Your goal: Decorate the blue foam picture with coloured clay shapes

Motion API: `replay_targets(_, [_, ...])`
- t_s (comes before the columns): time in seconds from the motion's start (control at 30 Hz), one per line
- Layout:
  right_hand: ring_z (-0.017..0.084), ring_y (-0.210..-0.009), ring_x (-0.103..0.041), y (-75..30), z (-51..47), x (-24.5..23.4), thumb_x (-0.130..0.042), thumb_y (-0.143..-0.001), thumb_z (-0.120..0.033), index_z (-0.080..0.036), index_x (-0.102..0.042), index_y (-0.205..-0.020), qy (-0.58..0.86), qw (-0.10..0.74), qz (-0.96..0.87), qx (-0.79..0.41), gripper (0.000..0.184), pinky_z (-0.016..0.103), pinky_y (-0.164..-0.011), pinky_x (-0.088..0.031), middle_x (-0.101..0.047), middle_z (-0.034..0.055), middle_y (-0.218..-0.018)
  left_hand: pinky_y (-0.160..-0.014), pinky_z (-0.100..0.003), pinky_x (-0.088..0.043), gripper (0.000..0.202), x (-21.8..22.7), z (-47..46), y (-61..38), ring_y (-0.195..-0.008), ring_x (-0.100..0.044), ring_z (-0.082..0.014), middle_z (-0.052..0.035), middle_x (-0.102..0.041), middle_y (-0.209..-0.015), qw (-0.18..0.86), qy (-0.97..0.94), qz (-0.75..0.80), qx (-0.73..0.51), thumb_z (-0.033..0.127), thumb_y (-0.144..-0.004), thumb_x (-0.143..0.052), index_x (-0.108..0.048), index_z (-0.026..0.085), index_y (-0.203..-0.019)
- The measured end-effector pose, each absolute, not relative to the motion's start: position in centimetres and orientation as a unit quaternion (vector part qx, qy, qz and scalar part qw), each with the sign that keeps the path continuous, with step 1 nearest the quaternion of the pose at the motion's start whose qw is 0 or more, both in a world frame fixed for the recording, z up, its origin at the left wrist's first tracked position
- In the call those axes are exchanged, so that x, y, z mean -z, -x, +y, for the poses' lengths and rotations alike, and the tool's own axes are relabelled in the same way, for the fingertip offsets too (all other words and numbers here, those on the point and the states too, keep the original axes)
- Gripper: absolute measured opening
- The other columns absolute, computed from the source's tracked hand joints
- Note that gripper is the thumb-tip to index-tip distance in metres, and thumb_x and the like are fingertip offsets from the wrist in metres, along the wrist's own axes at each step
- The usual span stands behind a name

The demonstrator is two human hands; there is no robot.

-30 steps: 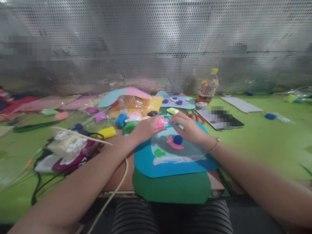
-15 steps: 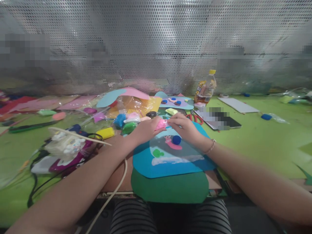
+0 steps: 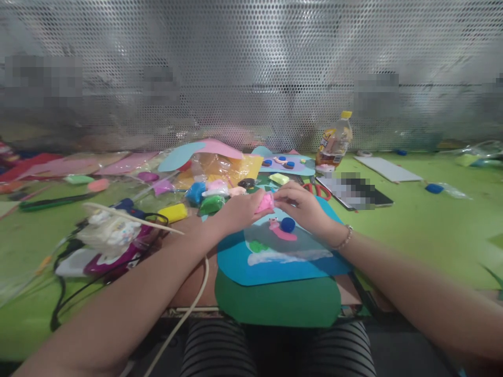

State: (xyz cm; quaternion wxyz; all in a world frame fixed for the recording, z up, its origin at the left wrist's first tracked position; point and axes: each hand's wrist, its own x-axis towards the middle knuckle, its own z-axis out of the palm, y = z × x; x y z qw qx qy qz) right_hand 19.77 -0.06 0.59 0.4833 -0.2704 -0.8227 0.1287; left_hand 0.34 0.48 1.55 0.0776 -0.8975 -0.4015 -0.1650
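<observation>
Frame centre: my packet (image 3: 266, 203) is pink. Below: upper sheet (image 3: 291, 272), blue; lower sheet (image 3: 277, 305), dark green. Bottom edge: my clothing (image 3: 218, 352), grey, dark-striped.

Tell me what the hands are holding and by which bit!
A pink clay packet: the left hand holds its left end; the right hand is at its right end, but whether it grips can't be told.

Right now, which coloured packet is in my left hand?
The bright pink packet: your left hand holds it, your right hand at its end. The blue packet, green packet and yellow packet lie to its left, unheld.
</observation>
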Motion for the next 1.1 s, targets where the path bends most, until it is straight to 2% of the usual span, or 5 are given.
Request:
replay_targets(0.43, [0.01,-0.064,-0.049,-20.2,-0.4,-1.4,-0.051,-0.078,-0.009,-0.018,-0.054,-0.079,0.253,0.364,-0.888,-0.126,0.01,0.025,-0.057,-0.045,-0.052,0.0012,-0.08,-0.054,-0.028,-0.037,0.035,-0.4,0.6,-0.3,-0.072,-0.062,-0.0217,-0.0088,-0.065,-0.082,0.119,0.907,-0.377,0.142,0.048,-0.092,-0.037,-0.048,0.016,-0.099])
replay_targets(0.67, [0.014,-0.078,-0.057,-20.2,-0.2,-1.3,-0.057,-0.085,-0.025,-0.02,-0.058,-0.091,0.291,0.439,-0.84,-0.129,0.008,0.028,-0.062,-0.051,-0.06,0.0039,-0.088,-0.057,-0.029,-0.037,0.04,-0.8,0.5,-0.1,-0.07,-0.057,-0.021,-0.0075,-0.06,-0.077,0.125,0.873,-0.414,0.225,0.053,-0.093,-0.03,-0.049,0.018,-0.096])
replay_targets(0.77, [0.015,-0.083,-0.058,-20.2,-0.2,-1.3,-0.053,-0.088,-0.021,-0.021,-0.062,-0.096,0.251,0.44,-0.857,-0.094,0.012,0.028,-0.065,-0.052,-0.061,0.0047,-0.093,-0.057,-0.03,-0.037,0.04,-0.9,0.5,0.0,-0.072,-0.057,-0.0219,-0.0082,-0.06,-0.079,0.121,0.878,-0.41,0.216,0.053,-0.093,-0.03,-0.048,0.018,-0.096])
replay_targets(0.9, [0.013,-0.076,-0.059,-20.0,-0.1,-0.8,-0.049,-0.09,-0.02,-0.022,-0.064,-0.102,0.236,0.457,-0.854,-0.078,0.02,0.03,-0.066,-0.053,-0.063,0.0044,-0.093,-0.058,-0.03,-0.037,0.041,-1.1,0.4,0.0,-0.071,-0.057,-0.0217,-0.0078,-0.06,-0.078,0.095,0.876,-0.42,0.219,0.053,-0.092,-0.03,-0.048,0.018,-0.099])
replay_targets(1.1, [0.011,-0.067,-0.055,-19.7,0.1,-0.5,-0.056,-0.086,-0.026,-0.02,-0.064,-0.097,0.254,0.424,-0.861,-0.122,0.015,0.027,-0.059,-0.048,-0.061,0.0045,-0.092,-0.06,-0.029,-0.037,0.039,-0.9,0.6,0.4,-0.075,-0.057,-0.0211,-0.0077,-0.061,-0.081,0.114,0.889,-0.401,0.19,0.053,-0.092,-0.034,-0.049,0.017,-0.098])
